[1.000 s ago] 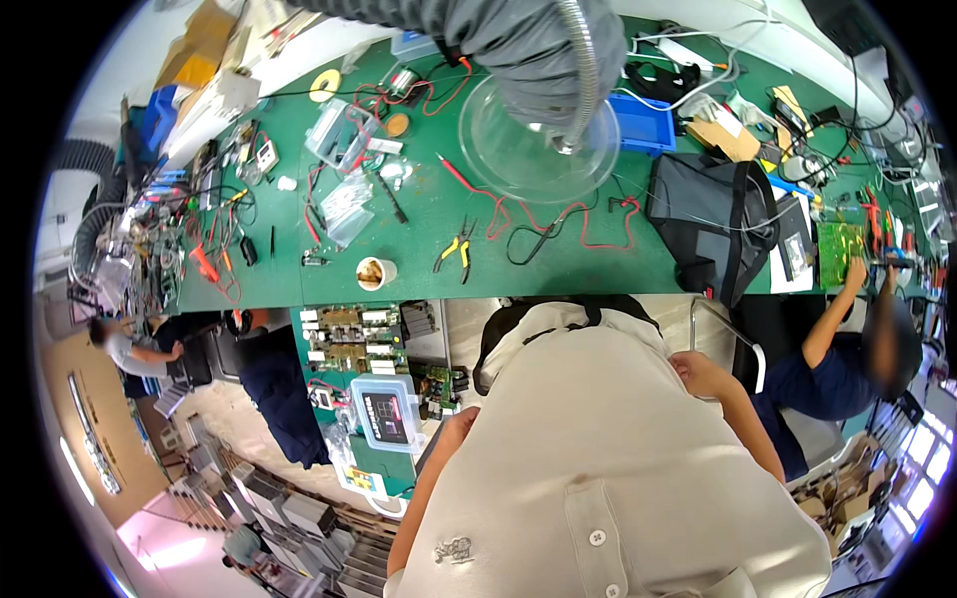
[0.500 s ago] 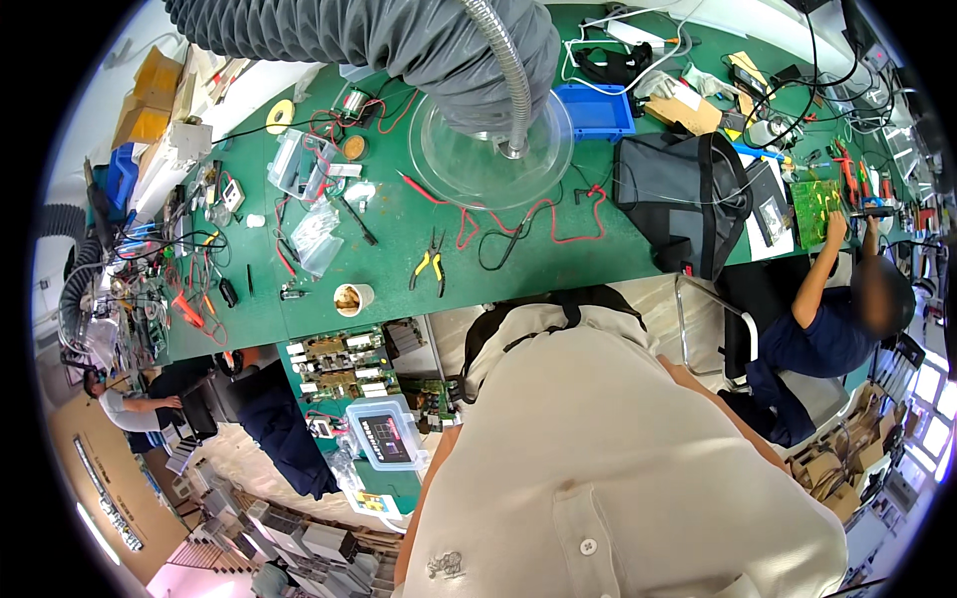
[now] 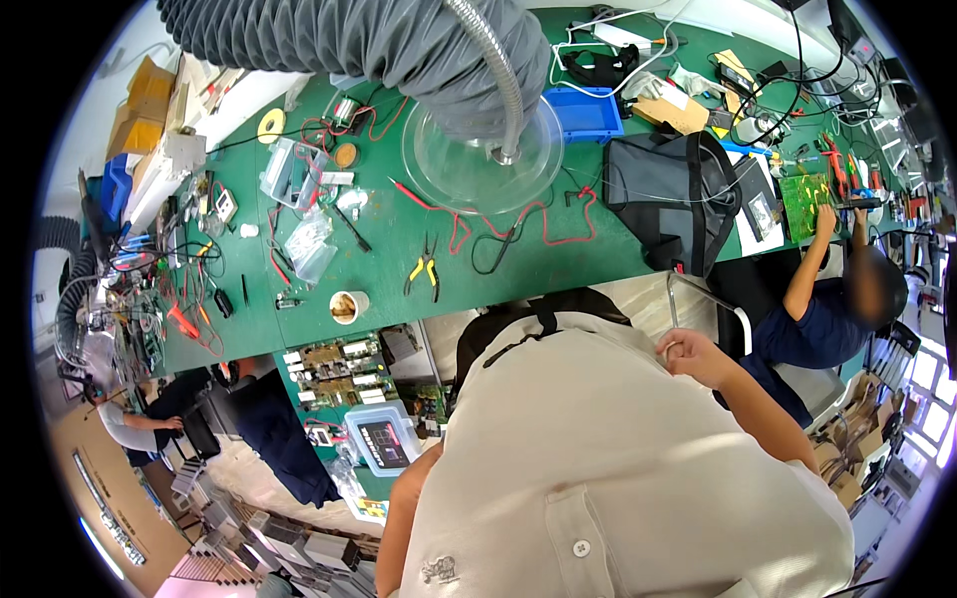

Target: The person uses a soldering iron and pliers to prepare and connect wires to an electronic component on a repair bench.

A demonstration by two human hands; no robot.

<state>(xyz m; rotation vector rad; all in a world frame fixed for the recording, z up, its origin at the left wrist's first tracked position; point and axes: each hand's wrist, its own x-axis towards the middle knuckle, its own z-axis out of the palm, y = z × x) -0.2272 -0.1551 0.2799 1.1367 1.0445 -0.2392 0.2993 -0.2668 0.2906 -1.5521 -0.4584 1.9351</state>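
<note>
My right hand [image 3: 695, 357] is at the right side of my beige shirt [image 3: 598, 448], its fingers curled close to the fabric; what they may hold is too small to make out. On my left, my left hand [image 3: 425, 460] is mostly behind the shirt, fingers hidden. Ahead on the green bench [image 3: 498, 279] lie yellow-handled pliers [image 3: 422, 274], a paper cup [image 3: 348, 307] with brown contents and red test leads [image 3: 434, 207]. Circuit boards [image 3: 334, 369] and a lidded plastic box [image 3: 382, 439] are on the lower surface to my left.
A large grey extraction hose with a clear hood [image 3: 482, 159], a blue tray [image 3: 584, 113] and a grey bag [image 3: 670, 204] occupy the bench's back and right. A co-worker [image 3: 827, 324] sits at the right by a green board [image 3: 803, 207]. Another person [image 3: 135, 429] is far left.
My right hand has risen from behind the shirt's side, and its curled fingers now show. My left hand has slipped further out of sight. The whole view has shifted a little.
</note>
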